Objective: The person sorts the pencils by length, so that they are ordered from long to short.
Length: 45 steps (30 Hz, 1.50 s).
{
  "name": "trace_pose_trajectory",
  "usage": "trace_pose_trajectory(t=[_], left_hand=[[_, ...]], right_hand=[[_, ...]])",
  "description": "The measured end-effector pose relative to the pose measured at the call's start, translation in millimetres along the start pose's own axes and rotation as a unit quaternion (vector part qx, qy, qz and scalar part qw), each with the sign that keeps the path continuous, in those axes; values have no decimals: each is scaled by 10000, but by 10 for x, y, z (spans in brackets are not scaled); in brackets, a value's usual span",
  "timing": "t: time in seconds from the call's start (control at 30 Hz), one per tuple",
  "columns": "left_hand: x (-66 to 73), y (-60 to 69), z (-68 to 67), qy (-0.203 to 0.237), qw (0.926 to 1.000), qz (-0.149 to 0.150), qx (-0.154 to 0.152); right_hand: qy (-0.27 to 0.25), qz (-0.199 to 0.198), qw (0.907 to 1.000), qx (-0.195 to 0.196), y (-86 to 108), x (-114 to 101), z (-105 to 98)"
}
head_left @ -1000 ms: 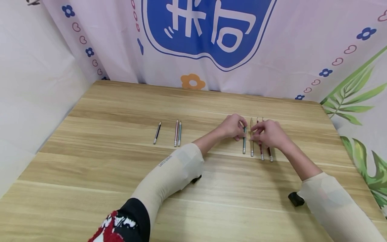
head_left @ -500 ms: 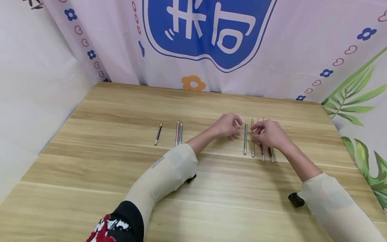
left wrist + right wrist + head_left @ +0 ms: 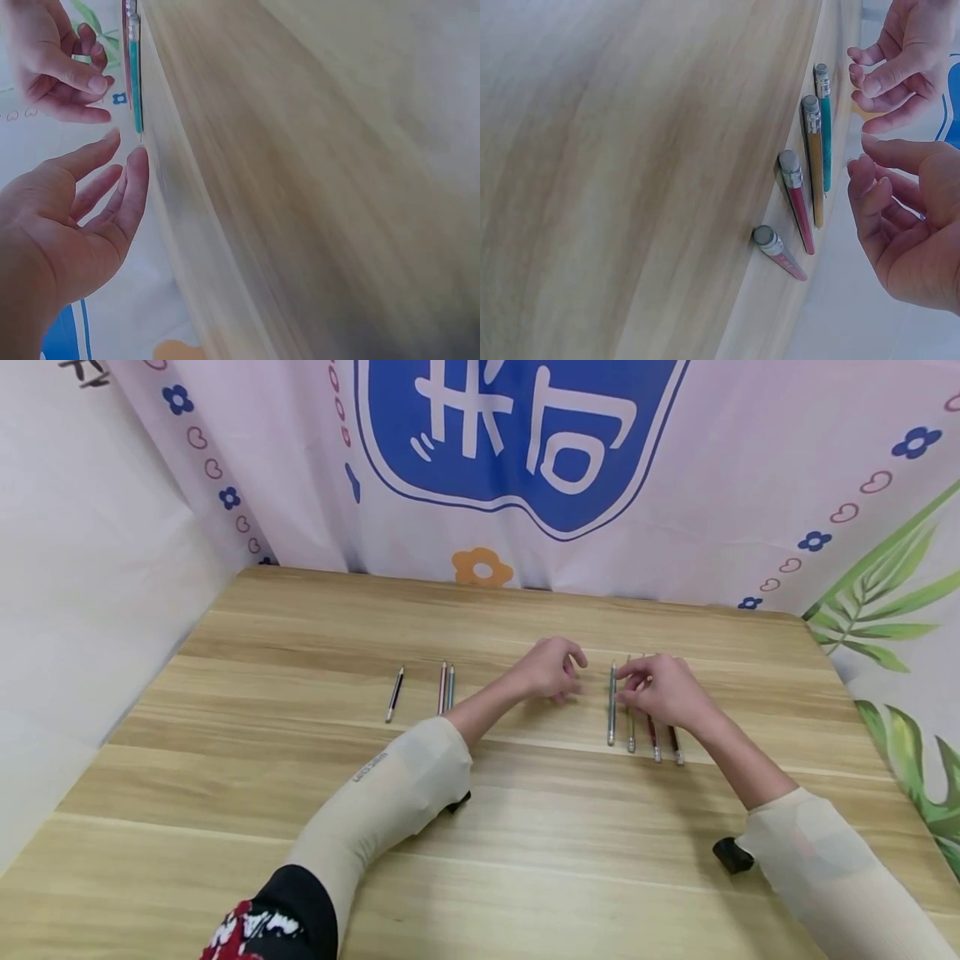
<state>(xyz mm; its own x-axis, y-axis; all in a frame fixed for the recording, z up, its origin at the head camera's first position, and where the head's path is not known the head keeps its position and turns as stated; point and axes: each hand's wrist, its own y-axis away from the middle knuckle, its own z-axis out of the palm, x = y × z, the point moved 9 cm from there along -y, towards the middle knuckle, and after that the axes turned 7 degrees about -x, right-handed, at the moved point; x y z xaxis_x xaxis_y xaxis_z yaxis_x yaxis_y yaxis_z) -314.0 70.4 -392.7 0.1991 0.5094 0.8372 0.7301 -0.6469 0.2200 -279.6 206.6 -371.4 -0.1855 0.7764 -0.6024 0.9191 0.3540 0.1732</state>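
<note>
Side by side on the right of the table lie a teal pencil (image 3: 612, 714), a yellow pencil (image 3: 632, 737), a red pencil (image 3: 655, 745) and a dark red pencil (image 3: 677, 748), eraser ends toward me. My left hand (image 3: 553, 670) hovers left of the teal pencil, fingers loosely bent, holding nothing. Over the upper parts of the row is my right hand (image 3: 662, 689), fingertips close to the teal pencil; whether they touch it cannot be told from the head view. The right wrist view shows nothing between the thumb and fingers of the right hand (image 3: 919, 225).
Farther left lie a short black pencil (image 3: 395, 695), a red-and-white striped pencil (image 3: 442, 687) and a second teal pencil (image 3: 451, 685), its lower end hidden by my left forearm. A printed curtain (image 3: 675, 527) hangs behind the wooden table (image 3: 570, 860).
My left hand has let go of the teal pencil in the right row and moved left. That pencil stays on the table. My right hand has shifted slightly left toward it.
</note>
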Motion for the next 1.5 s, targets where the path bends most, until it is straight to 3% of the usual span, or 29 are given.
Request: trace_pose_trajectory(t=[0.73,1.03,1.5], left_hand=[[-86,240,-290,-450,9986,187,208],[-103,351,-434,-558,9978,76,338],[-200,521,-590,-697,9965,104,442]], right_hand=[[-245,-233,9994,-72,-18,-117,85],[-358,-384,9986,-42,-47,-153,117],[-460,-277,9984,-182,-91,-199,221]])
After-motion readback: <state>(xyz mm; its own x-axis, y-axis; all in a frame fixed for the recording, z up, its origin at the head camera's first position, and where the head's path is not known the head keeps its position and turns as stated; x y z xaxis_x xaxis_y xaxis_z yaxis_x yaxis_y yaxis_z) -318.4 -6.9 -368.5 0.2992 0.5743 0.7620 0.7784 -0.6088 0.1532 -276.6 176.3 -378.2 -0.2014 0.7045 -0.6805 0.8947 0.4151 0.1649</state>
